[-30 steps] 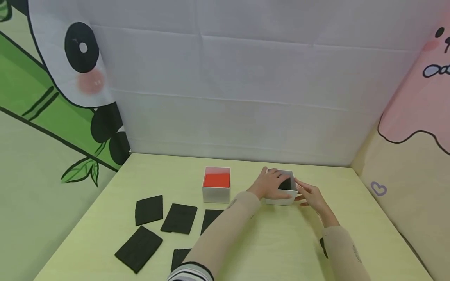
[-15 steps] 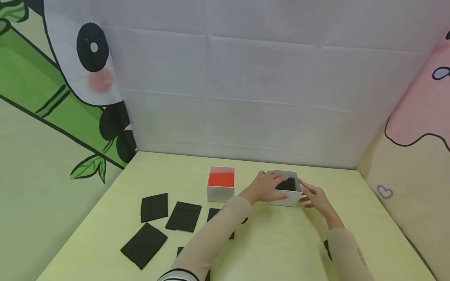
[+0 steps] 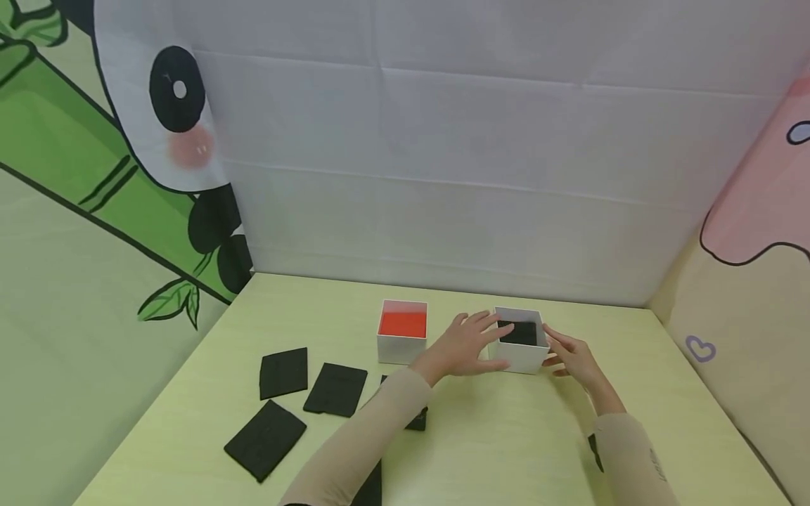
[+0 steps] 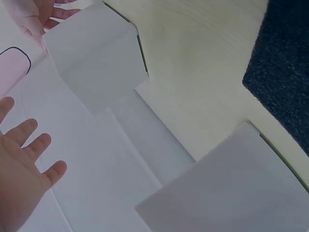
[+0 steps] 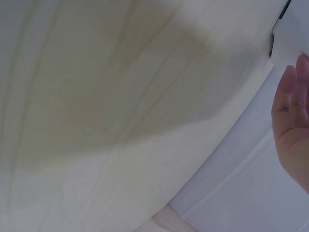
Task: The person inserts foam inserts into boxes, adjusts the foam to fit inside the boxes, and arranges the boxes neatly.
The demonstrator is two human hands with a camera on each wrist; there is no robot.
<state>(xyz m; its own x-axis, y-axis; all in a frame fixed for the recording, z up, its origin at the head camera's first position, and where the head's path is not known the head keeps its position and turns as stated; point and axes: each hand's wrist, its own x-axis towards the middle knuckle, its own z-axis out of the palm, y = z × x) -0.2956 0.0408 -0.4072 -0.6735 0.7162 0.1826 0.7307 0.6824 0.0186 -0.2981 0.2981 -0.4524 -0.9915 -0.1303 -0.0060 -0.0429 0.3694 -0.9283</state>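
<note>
A white open-topped box point(image 3: 522, 360) stands at the back right of the table with black square pieces point(image 3: 522, 333) inside. My left hand point(image 3: 457, 349) is spread just left of it with nothing in its grasp; one fingertip overlaps the box in the head view. In the left wrist view the left hand point(image 4: 21, 166) shows straight, parted fingers. My right hand point(image 3: 574, 360) touches the box's right side with extended fingers. In the right wrist view, the right hand point(image 5: 293, 123) lies along the box wall, its fingertips partly cut off.
A second white box point(image 3: 401, 350) holding red pieces point(image 3: 403, 325) stands to the left. Several black squares point(image 3: 335, 389) lie on the table's point(image 3: 493, 443) left and middle, some under the left sleeve. Another black piece point(image 3: 595, 452) is mostly hidden by the right sleeve.
My left hand has drawn back leftward from over the right box, uncovering more of the black pieces. The right hand stays at the box's side. The head view has shifted slightly.
</note>
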